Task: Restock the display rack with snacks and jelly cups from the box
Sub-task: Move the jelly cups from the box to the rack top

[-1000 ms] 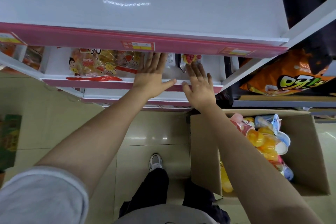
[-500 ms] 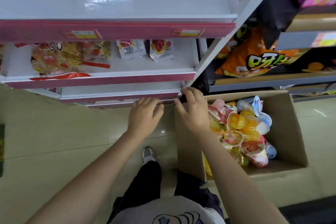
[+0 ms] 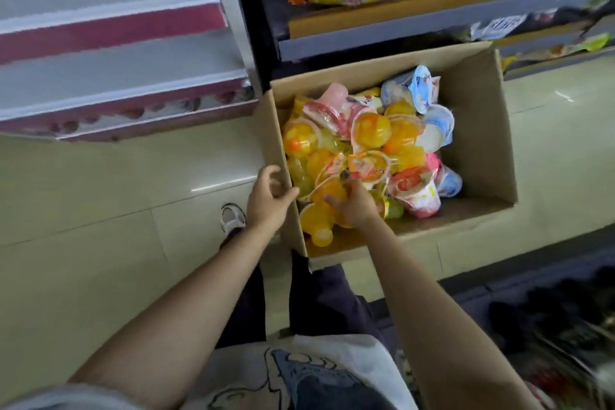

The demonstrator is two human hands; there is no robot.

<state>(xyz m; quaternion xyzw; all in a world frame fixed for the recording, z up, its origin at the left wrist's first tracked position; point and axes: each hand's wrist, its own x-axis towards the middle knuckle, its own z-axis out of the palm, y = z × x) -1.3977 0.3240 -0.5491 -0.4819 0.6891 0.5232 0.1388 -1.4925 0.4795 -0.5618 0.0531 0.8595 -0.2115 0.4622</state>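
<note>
Right hand point(image 3: 354, 205) curled on orange cup point(image 3: 327, 191) to lift; left hand point(image 3: 269, 198) loose, empty, steadying box point(image 3: 482, 130) wall

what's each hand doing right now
Left hand: open, fingers loosely curled at the box wall.
Right hand: reaching into the jelly cups; grip cannot be told.

My right hand point(image 3: 354, 206) sinks among glossy clear-plastic jelly cups point(image 3: 369, 143) with shiny foil-like lids, inside a matt brown cardboard box point(image 3: 482, 130). The floor tiles point(image 3: 116, 183) look smooth and glazed; the display rack point(image 3: 109, 76) is smooth painted metal.
</note>
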